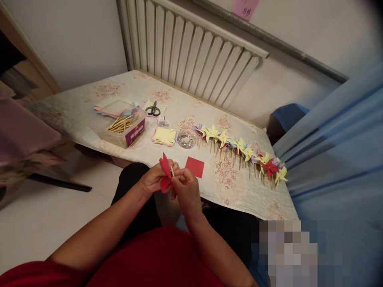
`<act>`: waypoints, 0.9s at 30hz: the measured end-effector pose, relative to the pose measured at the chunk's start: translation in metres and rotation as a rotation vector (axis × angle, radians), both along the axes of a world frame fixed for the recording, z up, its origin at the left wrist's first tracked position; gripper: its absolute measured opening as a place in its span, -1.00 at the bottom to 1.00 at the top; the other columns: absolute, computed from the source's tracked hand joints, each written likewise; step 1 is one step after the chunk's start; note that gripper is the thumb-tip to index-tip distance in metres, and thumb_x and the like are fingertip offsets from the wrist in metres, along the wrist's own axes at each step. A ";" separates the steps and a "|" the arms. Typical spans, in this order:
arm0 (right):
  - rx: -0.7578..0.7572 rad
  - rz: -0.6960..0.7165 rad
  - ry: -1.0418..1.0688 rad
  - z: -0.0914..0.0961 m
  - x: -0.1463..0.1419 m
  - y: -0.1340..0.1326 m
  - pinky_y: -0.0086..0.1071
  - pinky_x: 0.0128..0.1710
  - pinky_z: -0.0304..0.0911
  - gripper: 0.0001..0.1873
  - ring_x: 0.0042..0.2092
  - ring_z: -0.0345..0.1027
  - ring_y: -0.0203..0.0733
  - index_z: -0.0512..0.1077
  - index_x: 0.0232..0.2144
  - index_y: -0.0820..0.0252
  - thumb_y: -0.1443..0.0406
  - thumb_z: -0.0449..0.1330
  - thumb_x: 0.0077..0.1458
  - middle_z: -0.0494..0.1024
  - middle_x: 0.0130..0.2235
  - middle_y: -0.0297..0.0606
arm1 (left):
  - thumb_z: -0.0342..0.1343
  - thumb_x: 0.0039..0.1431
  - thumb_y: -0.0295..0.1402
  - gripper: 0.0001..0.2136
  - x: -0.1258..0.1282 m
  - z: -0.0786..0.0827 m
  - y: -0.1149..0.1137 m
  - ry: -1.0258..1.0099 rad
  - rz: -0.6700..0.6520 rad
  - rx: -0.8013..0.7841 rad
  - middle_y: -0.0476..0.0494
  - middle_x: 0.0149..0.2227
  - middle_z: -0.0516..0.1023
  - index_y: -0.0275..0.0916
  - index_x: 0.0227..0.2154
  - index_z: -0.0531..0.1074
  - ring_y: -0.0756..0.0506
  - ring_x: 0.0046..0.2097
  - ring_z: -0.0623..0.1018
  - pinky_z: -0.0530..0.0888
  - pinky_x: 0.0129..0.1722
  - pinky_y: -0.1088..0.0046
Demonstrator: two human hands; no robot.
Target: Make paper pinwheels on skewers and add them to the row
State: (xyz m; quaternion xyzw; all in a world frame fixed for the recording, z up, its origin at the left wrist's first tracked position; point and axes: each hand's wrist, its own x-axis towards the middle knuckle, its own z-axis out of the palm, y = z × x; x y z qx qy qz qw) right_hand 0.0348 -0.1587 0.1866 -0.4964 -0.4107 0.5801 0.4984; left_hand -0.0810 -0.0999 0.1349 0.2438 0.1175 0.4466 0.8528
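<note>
The folded red paper (165, 166) is between the two hands, above the person's lap and just off the near edge of the table (254, 199); it appears very light, thin and easily creased, so hold it near its gathered centre and keep pressure off the outer points. The left hand (156, 176) pinches the paper between thumb and fingers, with no visible slack; the right hand (187, 189) closes thumb and fingertips on the slim stick (172, 171), though the exact contact is partly hidden; the stick is probably stiff and light, best taken close to the paper. A flat red square (195, 167) lies just beyond the right hand; farther out are a clear dish (187, 138) of small metallic pieces, a paper stack (164, 136), a stick box (135, 134) and a pinwheel row (239, 144).
</note>
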 end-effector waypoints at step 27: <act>0.505 -0.245 -0.674 -0.038 0.004 0.005 -0.43 -0.47 0.23 -0.91 -0.47 0.38 -0.27 0.42 -0.32 0.17 0.30 0.12 0.22 0.54 -0.46 -0.34 | 0.47 -0.20 -0.44 -0.71 0.005 -0.011 0.003 0.096 0.140 0.003 -0.03 -0.44 0.51 -0.33 -0.46 0.44 0.01 -0.40 0.53 0.49 -0.34 0.53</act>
